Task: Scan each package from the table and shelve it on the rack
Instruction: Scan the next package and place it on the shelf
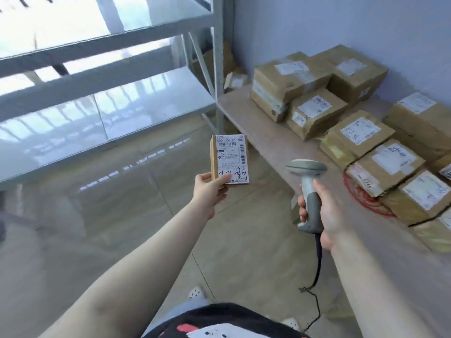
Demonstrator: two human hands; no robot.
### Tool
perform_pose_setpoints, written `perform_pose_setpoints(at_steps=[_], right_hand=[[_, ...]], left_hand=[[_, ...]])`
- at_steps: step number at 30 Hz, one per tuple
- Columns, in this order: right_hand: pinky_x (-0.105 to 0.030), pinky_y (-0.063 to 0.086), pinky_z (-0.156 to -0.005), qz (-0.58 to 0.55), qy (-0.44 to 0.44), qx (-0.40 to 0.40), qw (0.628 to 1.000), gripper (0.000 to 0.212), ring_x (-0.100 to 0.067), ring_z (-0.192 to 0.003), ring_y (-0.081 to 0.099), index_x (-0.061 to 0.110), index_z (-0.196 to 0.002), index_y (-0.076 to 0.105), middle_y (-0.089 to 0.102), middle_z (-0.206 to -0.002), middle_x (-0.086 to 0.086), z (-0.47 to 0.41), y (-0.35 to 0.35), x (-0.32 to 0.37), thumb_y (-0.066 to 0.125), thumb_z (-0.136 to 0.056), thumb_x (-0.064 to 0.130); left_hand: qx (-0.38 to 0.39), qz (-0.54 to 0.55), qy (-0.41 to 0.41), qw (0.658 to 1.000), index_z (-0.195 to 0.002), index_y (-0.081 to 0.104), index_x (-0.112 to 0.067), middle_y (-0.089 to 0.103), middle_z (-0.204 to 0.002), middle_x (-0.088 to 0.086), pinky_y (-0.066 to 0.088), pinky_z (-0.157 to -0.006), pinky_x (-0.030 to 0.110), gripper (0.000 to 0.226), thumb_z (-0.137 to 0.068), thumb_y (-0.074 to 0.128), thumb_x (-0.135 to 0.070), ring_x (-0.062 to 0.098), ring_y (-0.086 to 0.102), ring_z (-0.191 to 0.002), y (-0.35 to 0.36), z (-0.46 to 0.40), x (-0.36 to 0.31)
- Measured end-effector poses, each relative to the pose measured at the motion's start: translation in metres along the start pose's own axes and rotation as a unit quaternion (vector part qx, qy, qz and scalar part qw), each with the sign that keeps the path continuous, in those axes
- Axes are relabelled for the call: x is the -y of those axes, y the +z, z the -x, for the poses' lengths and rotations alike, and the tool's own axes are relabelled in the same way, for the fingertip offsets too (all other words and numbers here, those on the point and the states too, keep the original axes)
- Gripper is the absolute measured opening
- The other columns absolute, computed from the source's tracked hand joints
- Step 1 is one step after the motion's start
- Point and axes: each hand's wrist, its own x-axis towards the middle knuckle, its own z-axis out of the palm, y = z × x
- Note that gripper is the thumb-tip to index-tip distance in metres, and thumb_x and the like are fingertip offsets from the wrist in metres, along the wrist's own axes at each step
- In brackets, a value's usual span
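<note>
My left hand (210, 189) holds a small flat cardboard package (230, 159) by its lower edge, upright, with its white barcode label facing me. My right hand (322, 211) grips the handle of a grey barcode scanner (308, 181), whose head sits to the right of the package and points away from me. A black cable (317, 272) hangs from the scanner's handle. Both are held above the floor, between the rack and the table.
A grey metal rack (117, 111) with glossy white shelves fills the left. A wooden table (268, 140) on the right carries several taped cardboard packages (314, 113) with labels. More boxes (234, 79) lie in the far corner behind the rack's post.
</note>
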Motion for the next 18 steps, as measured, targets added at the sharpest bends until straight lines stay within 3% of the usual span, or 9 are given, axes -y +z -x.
perform_pose_setpoints(at_steps=[5,10,18], right_hand=[[-0.025,0.036,-0.048,0.047,-0.009,0.048,0.998,0.035,-0.011,-0.044,0.044,0.017,-0.092,0.063,0.055,-0.063,0.001,-0.013,0.117,-0.006,0.048,-0.097,0.047],[-0.027,0.038,-0.050,0.119,-0.010,0.116,0.986,0.038,-0.013,-0.048,0.045,0.014,-0.087,0.062,0.056,-0.065,-0.001,-0.021,0.224,-0.006,0.048,-0.097,0.048],[-0.027,0.038,-0.050,0.185,0.011,0.222,0.957,0.036,-0.013,-0.048,0.044,0.013,-0.084,0.059,0.055,-0.063,-0.002,-0.058,0.382,-0.002,0.047,-0.098,0.044]], left_hand=[[-0.063,0.030,0.017,0.997,-0.130,0.043,-0.014,0.069,-0.099,0.005,0.054,-0.098,0.044,0.061,-0.082,0.080,-0.021,0.025,0.064,-0.088,-0.121,-0.027,-0.050],[-0.140,0.066,0.018,0.988,-0.127,0.047,-0.020,0.062,-0.113,0.000,0.050,-0.086,0.036,0.062,-0.077,0.083,-0.033,0.023,0.056,-0.093,-0.209,-0.046,-0.083],[-0.230,0.176,0.062,0.955,-0.126,0.049,-0.014,0.065,-0.106,0.004,0.049,-0.096,0.036,0.061,-0.077,0.085,-0.024,0.018,0.056,-0.089,-0.318,-0.079,-0.126]])
